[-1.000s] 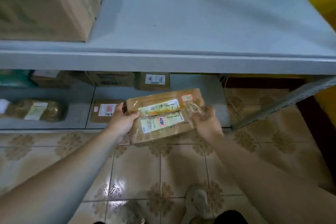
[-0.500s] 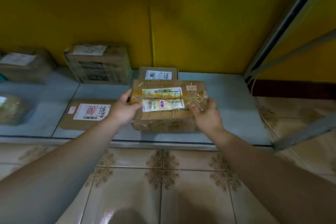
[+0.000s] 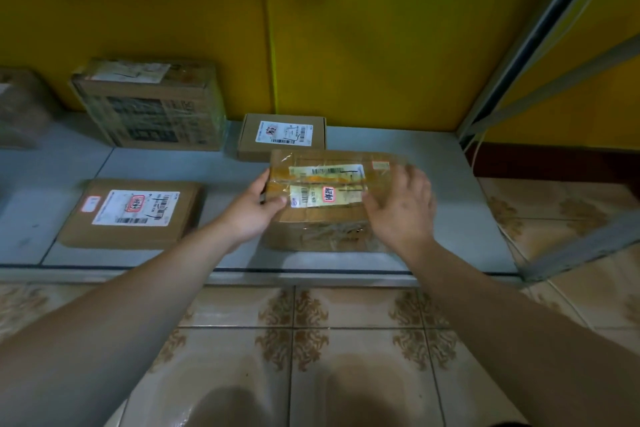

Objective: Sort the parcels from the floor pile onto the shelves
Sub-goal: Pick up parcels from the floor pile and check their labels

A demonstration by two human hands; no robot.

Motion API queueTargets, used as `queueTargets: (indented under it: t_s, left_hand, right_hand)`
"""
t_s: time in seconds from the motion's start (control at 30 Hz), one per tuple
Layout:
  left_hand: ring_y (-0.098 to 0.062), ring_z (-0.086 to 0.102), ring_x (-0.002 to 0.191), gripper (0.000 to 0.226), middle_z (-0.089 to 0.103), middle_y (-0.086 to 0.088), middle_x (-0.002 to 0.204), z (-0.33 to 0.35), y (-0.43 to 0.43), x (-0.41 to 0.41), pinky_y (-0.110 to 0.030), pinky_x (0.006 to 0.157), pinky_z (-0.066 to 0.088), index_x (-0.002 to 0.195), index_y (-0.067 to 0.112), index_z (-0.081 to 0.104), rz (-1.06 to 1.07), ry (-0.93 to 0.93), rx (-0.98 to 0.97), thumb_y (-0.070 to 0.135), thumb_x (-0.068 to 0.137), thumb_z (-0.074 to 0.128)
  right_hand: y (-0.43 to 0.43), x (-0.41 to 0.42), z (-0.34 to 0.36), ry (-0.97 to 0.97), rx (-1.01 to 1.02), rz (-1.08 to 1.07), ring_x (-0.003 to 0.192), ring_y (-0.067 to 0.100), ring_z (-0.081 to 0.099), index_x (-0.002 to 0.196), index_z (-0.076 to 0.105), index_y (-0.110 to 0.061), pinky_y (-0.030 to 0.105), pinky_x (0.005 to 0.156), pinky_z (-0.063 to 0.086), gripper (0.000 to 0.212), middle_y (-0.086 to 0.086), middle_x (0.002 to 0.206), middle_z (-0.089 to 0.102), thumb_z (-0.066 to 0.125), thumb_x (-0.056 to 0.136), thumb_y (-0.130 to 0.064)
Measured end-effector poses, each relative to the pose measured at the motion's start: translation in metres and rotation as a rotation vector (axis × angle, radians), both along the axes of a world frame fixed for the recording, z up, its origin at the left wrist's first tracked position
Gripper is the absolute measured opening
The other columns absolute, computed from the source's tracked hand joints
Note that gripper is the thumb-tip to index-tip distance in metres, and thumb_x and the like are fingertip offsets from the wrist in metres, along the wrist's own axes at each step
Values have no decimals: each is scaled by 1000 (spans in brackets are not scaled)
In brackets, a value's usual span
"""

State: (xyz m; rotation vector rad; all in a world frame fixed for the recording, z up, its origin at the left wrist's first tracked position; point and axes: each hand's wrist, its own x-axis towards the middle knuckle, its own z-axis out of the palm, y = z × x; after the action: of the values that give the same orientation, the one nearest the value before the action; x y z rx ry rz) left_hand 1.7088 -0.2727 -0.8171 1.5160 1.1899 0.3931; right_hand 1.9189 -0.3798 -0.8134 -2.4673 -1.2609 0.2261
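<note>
A brown taped parcel with white labels and a red-edged sticker sits on the grey bottom shelf, right of centre. My left hand grips the parcel's left edge, thumb on top. My right hand hovers at the parcel's right end with fingers spread and relaxed; it looks lifted off the top. A flat labelled box lies on the shelf to the left. A small labelled box stands just behind the parcel.
A larger printed carton stands at the back left against the yellow wall, with another blurred parcel at the far left. A grey shelf post and braces rise on the right. Patterned floor tiles lie below.
The parcel came down from in front of the shelf onto the bottom shelf, deeper in. My right hand has let go of its right end and opened; my left hand still holds the left edge.
</note>
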Motion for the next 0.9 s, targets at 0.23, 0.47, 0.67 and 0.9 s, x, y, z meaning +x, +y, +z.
queueTargets:
  t_s: [0.23,0.47,0.67,0.9]
  left_hand:
    - [-27,36,139,46,40,-11,151,-36,15,7,-31,110,28,146,11,40,-59,363,213,32,104,36]
    - [-29,-7,149,70,-6,-1,163,-106,17,6,-57,116,5,153,31,9,-285,884,357,64,95,28]
    - [-25,-18,148,76,-17,2,162,-121,11,14,-57,115,-5,154,37,-4,-186,929,442,73,90,17]
    - [-22,-15,149,74,-14,3,162,-123,10,11,-54,117,-3,154,36,-1,-167,939,481,71,91,17]
  right_hand:
    - [8,0,-6,-136,-326,229,152,34,-7,156,6,-41,64,117,-5,75,4,167,-2,15,91,-77]
    - [24,47,-16,-206,-310,155,152,35,-5,156,8,-41,65,116,-6,74,4,167,-1,13,92,-76]
    - [49,78,-23,-226,-232,113,152,35,0,156,13,-41,65,115,-3,71,5,167,5,15,92,-73]
    - [81,113,-29,-303,-207,64,152,34,3,156,15,-41,64,117,0,70,3,167,9,11,93,-72]
